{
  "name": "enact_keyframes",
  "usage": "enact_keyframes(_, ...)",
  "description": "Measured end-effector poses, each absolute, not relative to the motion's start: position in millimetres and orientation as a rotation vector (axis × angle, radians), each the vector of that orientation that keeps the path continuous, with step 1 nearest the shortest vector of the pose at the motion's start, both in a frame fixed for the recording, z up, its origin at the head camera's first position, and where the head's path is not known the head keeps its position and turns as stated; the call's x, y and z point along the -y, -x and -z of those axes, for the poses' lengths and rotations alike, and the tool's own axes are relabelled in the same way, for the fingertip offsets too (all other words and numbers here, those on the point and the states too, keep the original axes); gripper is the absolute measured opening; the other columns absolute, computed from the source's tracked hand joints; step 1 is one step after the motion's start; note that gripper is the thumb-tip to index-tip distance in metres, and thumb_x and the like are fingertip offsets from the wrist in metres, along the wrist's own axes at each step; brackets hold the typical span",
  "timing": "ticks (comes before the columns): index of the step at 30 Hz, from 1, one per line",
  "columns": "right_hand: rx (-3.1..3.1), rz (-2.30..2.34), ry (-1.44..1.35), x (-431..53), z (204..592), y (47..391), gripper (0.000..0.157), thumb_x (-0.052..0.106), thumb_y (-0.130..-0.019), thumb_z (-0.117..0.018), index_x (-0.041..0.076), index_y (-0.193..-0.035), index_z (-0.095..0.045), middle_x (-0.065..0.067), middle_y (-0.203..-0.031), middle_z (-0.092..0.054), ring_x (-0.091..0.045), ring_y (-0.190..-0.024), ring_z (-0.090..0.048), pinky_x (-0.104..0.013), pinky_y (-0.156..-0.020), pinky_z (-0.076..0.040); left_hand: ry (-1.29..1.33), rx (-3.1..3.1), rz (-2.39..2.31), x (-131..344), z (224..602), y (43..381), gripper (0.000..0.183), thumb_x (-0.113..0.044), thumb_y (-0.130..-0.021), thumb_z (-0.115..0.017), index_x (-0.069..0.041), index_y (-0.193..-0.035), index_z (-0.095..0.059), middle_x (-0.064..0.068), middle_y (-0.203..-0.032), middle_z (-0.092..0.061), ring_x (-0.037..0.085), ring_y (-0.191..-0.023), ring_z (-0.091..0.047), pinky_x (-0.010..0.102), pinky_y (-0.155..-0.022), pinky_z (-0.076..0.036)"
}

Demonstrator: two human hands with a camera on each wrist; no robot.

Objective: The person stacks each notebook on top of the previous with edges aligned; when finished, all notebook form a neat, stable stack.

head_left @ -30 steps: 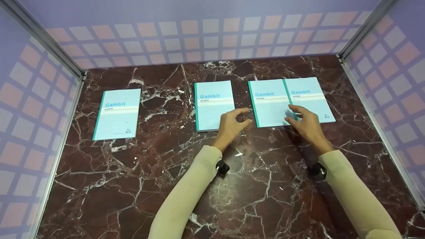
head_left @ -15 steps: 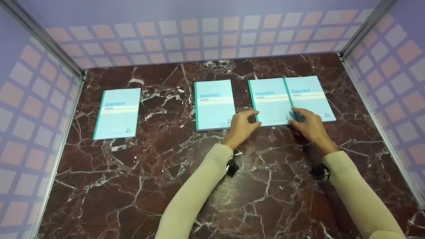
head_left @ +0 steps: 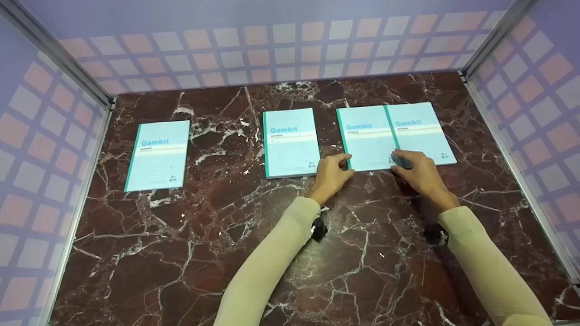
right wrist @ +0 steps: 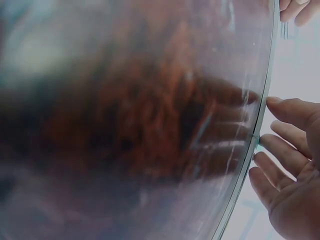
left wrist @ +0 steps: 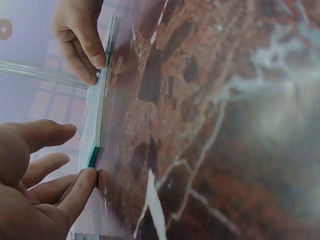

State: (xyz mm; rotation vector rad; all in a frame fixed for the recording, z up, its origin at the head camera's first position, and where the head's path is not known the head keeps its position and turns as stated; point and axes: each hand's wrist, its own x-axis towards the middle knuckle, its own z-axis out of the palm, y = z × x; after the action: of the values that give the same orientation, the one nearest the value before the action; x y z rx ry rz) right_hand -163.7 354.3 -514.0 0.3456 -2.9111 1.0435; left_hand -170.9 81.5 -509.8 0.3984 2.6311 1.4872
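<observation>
Two pale blue "Gambit" notebooks with green spines lie side by side at the right of the head view: a left one (head_left: 367,145) and a right one (head_left: 423,131). My left hand (head_left: 330,175) has its fingertips at the left one's green spine, near the bottom corner; the left wrist view shows fingers (left wrist: 75,197) reaching the spine end (left wrist: 93,156). Over the line where the two notebooks meet, my right hand (head_left: 419,174) rests its fingertips near the lower edge. Its spread fingers (right wrist: 282,150) are right at the notebook edge in the right wrist view.
A third matching notebook (head_left: 290,140) lies just left of my left hand, and another notebook (head_left: 158,156) lies far left. All are on a dark red marble tabletop (head_left: 204,253). Lilac walls with checkered squares (head_left: 253,54) close in the back and both sides.
My left hand has moved right, from over the edge of the middle notebook to the spine of the pair's left one. My right hand has shifted slightly down and right.
</observation>
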Motion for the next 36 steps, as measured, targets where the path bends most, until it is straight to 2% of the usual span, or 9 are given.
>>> enact_keyframes(4, 2.900, -1.026, -0.383, -353, 515, 164, 0.041, 0.000, -0.098, -0.075, -0.007, -0.138, -0.067, -0.032, -0.135, -0.065, -0.053, -0.125, -0.060, -0.069, -0.102, -0.049, -0.378, -2.627, -1.488, -84, 511, 172, 0.039, -0.003, -0.095, -0.079, -0.002, -0.134, -0.073, 0.015, -0.113, -0.078, 0.017, -0.089, -0.067, 0.027, -0.080, -0.056)
enact_keyframes(13, 2.862, -0.977, -0.416, -347, 514, 158, 0.034, -0.003, -0.096, -0.075, -0.009, -0.130, -0.070, -0.032, -0.134, -0.065, -0.054, -0.124, -0.058, -0.070, -0.105, -0.046, -0.271, -2.565, -1.534, -84, 507, 169, 0.041, -0.009, -0.095, -0.081, -0.010, -0.135, -0.074, 0.009, -0.129, -0.075, 0.021, -0.114, -0.072, 0.027, -0.094, -0.059)
enact_keyframes(17, 2.873, -0.965, -0.378, -346, 513, 157, 0.035, -0.002, -0.097, -0.075, -0.008, -0.131, -0.070, -0.033, -0.133, -0.065, -0.055, -0.125, -0.056, -0.071, -0.107, -0.043, -0.164, -2.398, -1.751, -82, 508, 168, 0.039, -0.003, -0.095, -0.080, -0.007, -0.134, -0.074, 0.010, -0.132, -0.073, 0.019, -0.110, -0.075, 0.026, -0.089, -0.061)
enact_keyframes(21, 2.864, -0.975, -0.373, -344, 513, 156, 0.034, -0.002, -0.097, -0.075, -0.008, -0.130, -0.071, -0.032, -0.133, -0.065, -0.054, -0.125, -0.057, -0.069, -0.107, -0.044, -0.038, -2.297, -1.898, -82, 511, 167, 0.035, -0.001, -0.094, -0.079, -0.006, -0.129, -0.077, 0.009, -0.120, -0.077, 0.013, -0.100, -0.076, 0.025, -0.082, -0.062)
enact_keyframes(24, 2.863, -0.998, -0.371, -344, 513, 153, 0.034, -0.001, -0.097, -0.075, -0.008, -0.130, -0.071, -0.032, -0.134, -0.065, -0.054, -0.124, -0.058, -0.070, -0.106, -0.045, -0.019, -2.278, -1.936, -82, 512, 166, 0.035, -0.001, -0.093, -0.080, -0.004, -0.127, -0.077, 0.009, -0.111, -0.079, 0.011, -0.096, -0.076, 0.025, -0.079, -0.062)
enact_keyframes(29, 2.889, -1.035, -0.340, -343, 511, 150, 0.037, 0.002, -0.099, -0.076, -0.006, -0.134, -0.070, -0.034, -0.134, -0.062, -0.054, -0.124, -0.056, -0.071, -0.103, -0.046, -0.047, -2.282, -1.938, -82, 515, 163, 0.035, 0.002, -0.093, -0.079, 0.000, -0.127, -0.076, 0.010, -0.112, -0.079, 0.013, -0.095, -0.076, 0.025, -0.078, -0.062)
enact_keyframes(31, 2.890, -1.037, -0.325, -344, 512, 149, 0.039, 0.004, -0.099, -0.076, -0.006, -0.136, -0.069, -0.034, -0.132, -0.063, -0.053, -0.118, -0.060, -0.068, -0.098, -0.050, -0.044, -2.302, -1.921, -82, 517, 162, 0.034, 0.001, -0.092, -0.080, -0.001, -0.127, -0.076, 0.010, -0.113, -0.078, 0.014, -0.094, -0.076, 0.025, -0.078, -0.062)
enact_keyframes(33, 2.884, -1.037, -0.308, -344, 512, 150, 0.039, 0.004, -0.099, -0.076, -0.005, -0.137, -0.068, -0.032, -0.127, -0.066, -0.048, -0.101, -0.067, -0.059, -0.086, -0.055, -0.032, -2.321, -1.902, -82, 517, 161, 0.034, 0.000, -0.092, -0.080, -0.002, -0.126, -0.077, 0.009, -0.114, -0.078, 0.014, -0.094, -0.076, 0.025, -0.078, -0.062)
enact_keyframes(36, 2.877, -1.031, -0.287, -344, 513, 151, 0.040, 0.005, -0.100, -0.075, -0.004, -0.138, -0.068, -0.028, -0.118, -0.072, -0.037, -0.079, -0.068, -0.047, -0.071, -0.051, -0.012, -2.335, -1.887, -84, 516, 160, 0.034, -0.003, -0.092, -0.082, -0.004, -0.126, -0.077, 0.007, -0.116, -0.077, 0.013, -0.094, -0.076, 0.026, -0.079, -0.061)
